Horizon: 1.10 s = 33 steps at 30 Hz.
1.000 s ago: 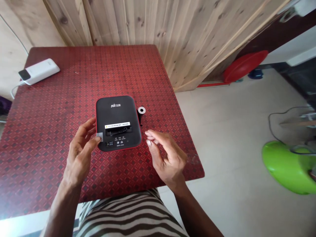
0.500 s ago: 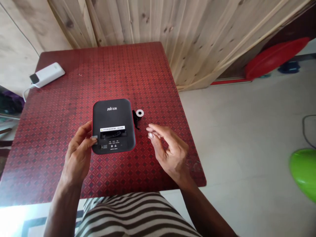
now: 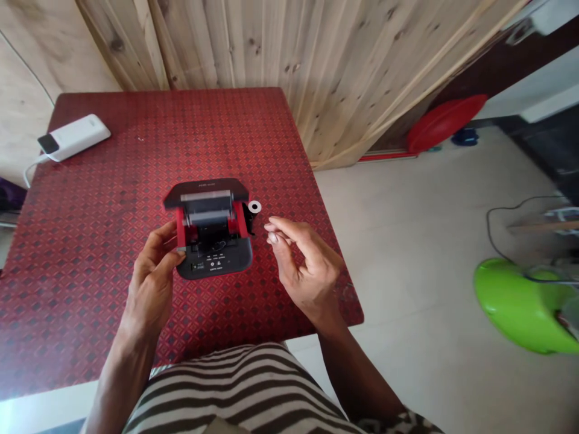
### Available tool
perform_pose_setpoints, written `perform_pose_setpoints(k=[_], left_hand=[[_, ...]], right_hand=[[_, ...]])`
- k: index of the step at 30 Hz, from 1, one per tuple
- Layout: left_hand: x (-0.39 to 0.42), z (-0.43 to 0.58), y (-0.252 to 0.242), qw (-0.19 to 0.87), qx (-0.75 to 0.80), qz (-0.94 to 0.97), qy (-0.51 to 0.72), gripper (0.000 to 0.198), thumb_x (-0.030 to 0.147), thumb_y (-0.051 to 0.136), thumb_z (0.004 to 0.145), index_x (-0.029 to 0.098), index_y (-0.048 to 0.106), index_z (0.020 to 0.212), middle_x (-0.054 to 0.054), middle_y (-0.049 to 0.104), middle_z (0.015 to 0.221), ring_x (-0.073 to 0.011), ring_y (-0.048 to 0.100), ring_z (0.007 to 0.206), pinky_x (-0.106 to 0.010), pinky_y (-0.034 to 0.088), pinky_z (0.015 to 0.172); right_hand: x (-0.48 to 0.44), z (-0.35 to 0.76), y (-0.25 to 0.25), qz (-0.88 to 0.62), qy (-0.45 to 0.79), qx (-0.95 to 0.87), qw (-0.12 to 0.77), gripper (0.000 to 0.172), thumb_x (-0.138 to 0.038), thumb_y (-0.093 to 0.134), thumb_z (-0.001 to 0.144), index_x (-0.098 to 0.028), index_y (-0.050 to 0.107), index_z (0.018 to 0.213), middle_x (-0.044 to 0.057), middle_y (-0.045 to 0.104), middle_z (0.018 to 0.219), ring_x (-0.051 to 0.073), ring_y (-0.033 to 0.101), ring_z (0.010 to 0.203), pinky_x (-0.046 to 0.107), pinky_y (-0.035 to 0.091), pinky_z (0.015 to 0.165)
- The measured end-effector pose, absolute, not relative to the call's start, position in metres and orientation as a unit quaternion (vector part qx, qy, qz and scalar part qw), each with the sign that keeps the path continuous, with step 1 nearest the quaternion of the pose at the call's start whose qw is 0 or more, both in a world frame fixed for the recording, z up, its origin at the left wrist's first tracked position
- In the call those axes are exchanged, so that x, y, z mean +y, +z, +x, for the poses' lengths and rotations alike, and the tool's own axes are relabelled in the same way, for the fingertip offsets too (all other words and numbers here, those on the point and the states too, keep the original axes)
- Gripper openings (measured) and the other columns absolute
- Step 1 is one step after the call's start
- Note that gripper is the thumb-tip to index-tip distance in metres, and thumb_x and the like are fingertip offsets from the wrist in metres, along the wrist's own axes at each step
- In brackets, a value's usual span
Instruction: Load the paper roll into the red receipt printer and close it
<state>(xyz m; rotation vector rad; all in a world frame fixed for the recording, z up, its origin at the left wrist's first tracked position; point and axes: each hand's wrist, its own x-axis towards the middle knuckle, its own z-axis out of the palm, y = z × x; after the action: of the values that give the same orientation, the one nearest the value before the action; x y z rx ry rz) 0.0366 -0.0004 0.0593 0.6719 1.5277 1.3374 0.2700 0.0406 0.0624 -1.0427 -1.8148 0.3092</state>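
A black and red receipt printer (image 3: 215,259) sits on the patterned red table, its lid (image 3: 205,188) swung up. Grey rollers and the dark inner bay show under the lid. My left hand (image 3: 156,271) is closed on the printer's lower left side, thumb at the top edge and fingers behind it. Off to the right hovers my right hand (image 3: 305,259), fingers loosely bent and nothing visible in them. Between that hand and the printer is a white ring with a dark centre (image 3: 254,207), like the end of a small paper roll. A black item (image 3: 248,218) lies partly hidden beside it.
A white power bank (image 3: 76,137) with a cable lies at the table's far left corner. Behind the table (image 3: 181,132) stands a wooden plank wall (image 3: 253,45). On the floor to the right are a green plastic stool (image 3: 511,301) and a red basin (image 3: 446,123).
The printer's lid, flat before, has swung up and away, exposing the inside. My left hand still grips the side. The view has shifted a little to the right.
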Motion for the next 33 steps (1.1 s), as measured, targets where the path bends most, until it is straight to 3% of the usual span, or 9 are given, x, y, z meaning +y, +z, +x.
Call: perform_pose_setpoints(k=[7,10,13,16,27,33], left_hand=[[-0.007,0.03,0.052,0.49,0.61,0.313,0.539,0.05,0.039,0.076,0.092,0.027,0.072,0.14,-0.009,0.077,0.139,-0.0328,0.071,0.129,-0.05,0.053,0.113],[-0.008,0.025,0.042,0.484,0.599,0.326,0.549,0.05,0.041,0.079,0.093,0.026,0.073,0.14,-0.01,0.076,0.141,-0.0335,0.068,0.136,-0.049,0.051,0.117],[-0.008,0.021,0.028,0.464,0.583,0.338,0.575,0.05,0.047,0.074,0.099,0.024,0.072,0.142,-0.012,0.074,0.143,-0.0343,0.066,0.139,-0.052,0.049,0.121],[-0.007,0.02,0.015,0.445,0.572,0.35,0.594,0.051,0.052,0.071,0.102,0.023,0.071,0.144,-0.011,0.074,0.144,-0.0335,0.067,0.138,-0.052,0.047,0.123],[-0.003,0.021,0.006,0.418,0.57,0.397,0.585,0.052,0.05,0.075,0.101,0.021,0.07,0.144,-0.01,0.076,0.139,-0.029,0.069,0.13,-0.045,0.049,0.117],[-0.002,0.021,0.004,0.417,0.584,0.388,0.578,0.057,0.054,0.076,0.098,0.02,0.069,0.144,-0.011,0.076,0.138,-0.0296,0.069,0.128,-0.044,0.051,0.112]], right_hand=[[0.053,0.25,0.075,-0.345,0.14,-0.829,0.416,0.017,-0.01,0.065,0.11,-0.018,0.076,0.12,0.007,0.084,0.111,0.017,0.08,0.103,0.033,0.067,0.098],[0.074,0.225,0.084,-0.321,0.13,-0.9,0.264,0.018,-0.008,0.061,0.111,-0.013,0.077,0.12,0.012,0.083,0.122,0.021,0.079,0.113,0.036,0.064,0.104],[0.096,0.194,0.098,-0.347,0.139,-0.925,0.066,0.026,-0.008,0.053,0.113,-0.01,0.077,0.126,0.016,0.08,0.126,0.028,0.077,0.117,0.042,0.063,0.101],[0.11,0.169,0.108,-0.363,0.134,-0.922,-0.03,0.037,-0.003,0.042,0.113,-0.006,0.076,0.129,0.021,0.079,0.127,0.031,0.076,0.121,0.043,0.061,0.099],[0.116,0.16,0.1,-0.368,0.107,-0.922,-0.058,0.041,0.003,0.042,0.107,-0.006,0.074,0.132,0.025,0.076,0.136,0.033,0.078,0.119,0.044,0.062,0.096],[0.113,0.164,0.108,-0.382,0.122,-0.915,-0.04,0.037,-0.006,0.043,0.111,-0.009,0.073,0.133,0.02,0.081,0.12,0.031,0.079,0.111,0.041,0.061,0.09]])
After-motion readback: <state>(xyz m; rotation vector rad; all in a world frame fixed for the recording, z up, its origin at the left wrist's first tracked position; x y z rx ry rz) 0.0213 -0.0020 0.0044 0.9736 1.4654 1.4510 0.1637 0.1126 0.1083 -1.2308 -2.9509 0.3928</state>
